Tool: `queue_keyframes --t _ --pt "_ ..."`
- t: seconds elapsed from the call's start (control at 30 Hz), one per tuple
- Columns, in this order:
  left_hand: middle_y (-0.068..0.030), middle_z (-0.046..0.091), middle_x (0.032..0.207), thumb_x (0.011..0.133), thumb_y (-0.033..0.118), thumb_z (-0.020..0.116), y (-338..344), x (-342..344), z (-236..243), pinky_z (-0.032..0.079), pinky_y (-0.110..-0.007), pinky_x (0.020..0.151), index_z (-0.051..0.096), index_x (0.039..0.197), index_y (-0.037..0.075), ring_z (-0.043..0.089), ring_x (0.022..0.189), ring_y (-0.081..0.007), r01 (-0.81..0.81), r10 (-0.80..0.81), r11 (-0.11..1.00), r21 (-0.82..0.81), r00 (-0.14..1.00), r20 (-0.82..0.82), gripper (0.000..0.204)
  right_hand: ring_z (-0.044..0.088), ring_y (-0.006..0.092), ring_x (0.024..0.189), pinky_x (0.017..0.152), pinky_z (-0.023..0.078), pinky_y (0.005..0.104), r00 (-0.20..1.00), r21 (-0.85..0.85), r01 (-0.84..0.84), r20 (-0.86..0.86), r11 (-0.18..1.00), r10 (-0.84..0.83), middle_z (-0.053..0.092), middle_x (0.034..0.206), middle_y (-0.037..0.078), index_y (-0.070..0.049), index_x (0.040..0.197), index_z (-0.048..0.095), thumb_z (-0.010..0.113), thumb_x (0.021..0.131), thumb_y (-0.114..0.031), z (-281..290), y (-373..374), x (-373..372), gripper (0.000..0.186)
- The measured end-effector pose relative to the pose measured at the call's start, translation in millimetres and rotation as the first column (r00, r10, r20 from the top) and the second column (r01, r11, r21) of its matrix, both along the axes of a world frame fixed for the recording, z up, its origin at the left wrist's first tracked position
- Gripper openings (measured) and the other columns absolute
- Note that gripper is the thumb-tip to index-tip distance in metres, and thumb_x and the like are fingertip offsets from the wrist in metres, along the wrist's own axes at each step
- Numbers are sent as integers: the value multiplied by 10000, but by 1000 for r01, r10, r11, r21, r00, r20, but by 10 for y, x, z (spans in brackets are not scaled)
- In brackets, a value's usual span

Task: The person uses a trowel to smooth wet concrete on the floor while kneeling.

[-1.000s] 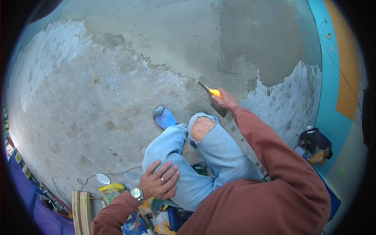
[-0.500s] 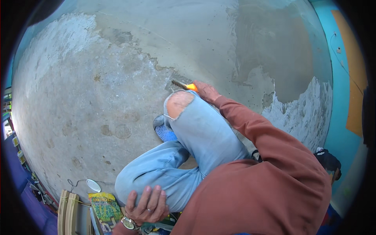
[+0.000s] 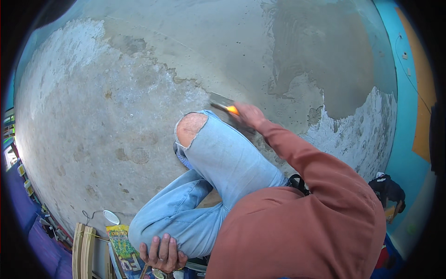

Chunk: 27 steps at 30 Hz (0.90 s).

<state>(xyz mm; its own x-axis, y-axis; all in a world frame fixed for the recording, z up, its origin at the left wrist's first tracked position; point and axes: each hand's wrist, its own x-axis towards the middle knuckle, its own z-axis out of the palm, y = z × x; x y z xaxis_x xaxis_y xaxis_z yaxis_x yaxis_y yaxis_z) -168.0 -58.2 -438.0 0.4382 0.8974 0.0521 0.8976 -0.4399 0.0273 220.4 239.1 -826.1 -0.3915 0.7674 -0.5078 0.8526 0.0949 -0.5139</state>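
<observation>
My right hand (image 3: pixel 249 114) is closed around the orange handle of a flat metal trowel (image 3: pixel 222 100). The trowel's blade lies against the floor, just beyond my raised knee, at the ragged border between smooth grey cement (image 3: pixel 223 56) and rougher bare concrete (image 3: pixel 121 102). Motion blurs the blade and fingers a little. My left hand (image 3: pixel 162 253) rests on the bent left knee of my light blue jeans (image 3: pixel 186 204), fingers curled over the denim, with a watch at the wrist.
A darker patch of cement (image 3: pixel 325 60) spreads at the far right, bordered by whitish floor (image 3: pixel 367 125). Wooden strips (image 3: pixel 83 249), a white oval lid (image 3: pixel 110 216) and a yellow-green bag (image 3: pixel 121 246) lie near left. A turquoise wall (image 3: pixel 406 102) rises at right; a dark bag-like bundle (image 3: pixel 389 193) sits beside it.
The trowel in my right hand has moved right and slightly nearer across the floor. My raised knee has shifted left, and my left hand has slid slightly left and down.
</observation>
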Motion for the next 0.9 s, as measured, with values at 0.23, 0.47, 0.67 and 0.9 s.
queue_keyframes --t 0.23,0.47,0.67,0.9 --pt "-109 751 1287 922 357 527 84 109 125 324 -655 1215 757 1180 71 626 1309 -362 -1 -6 994 -106 998 -59 449 705 470 1039 860 544 572 998 31 21 -61 999 -19 736 1091 256 -67 1173 579 596 1059 -433 30 475 -620 384" --pt "-92 736 1316 946 340 530 288 194 125 332 -644 1216 754 1188 84 624 1310 -347 21 -25 994 -109 999 -35 418 704 465 1067 879 546 574 998 21 22 -57 1000 -21 736 1099 252 -68 1194 580 583 1062 -463 117 465 -561 416" --pt "-87 733 1316 959 351 517 167 163 139 334 -642 1215 741 1210 91 616 1317 -344 -8 1 995 -104 998 -65 426 713 460 999 822 557 565 997 16 -71 -1 997 71 735 1075 237 -90 1166 600 588 1055 -493 -102 -349 399 419" --pt "-83 730 1323 959 359 518 309 218 107 335 -644 1213 735 1219 93 614 1320 -345 28 -34 994 -109 998 -51 431 706 469 1001 826 546 568 999 94 -21 -29 995 23 740 1023 248 -67 1151 603 602 1050 -463 -48 682 -459 409"
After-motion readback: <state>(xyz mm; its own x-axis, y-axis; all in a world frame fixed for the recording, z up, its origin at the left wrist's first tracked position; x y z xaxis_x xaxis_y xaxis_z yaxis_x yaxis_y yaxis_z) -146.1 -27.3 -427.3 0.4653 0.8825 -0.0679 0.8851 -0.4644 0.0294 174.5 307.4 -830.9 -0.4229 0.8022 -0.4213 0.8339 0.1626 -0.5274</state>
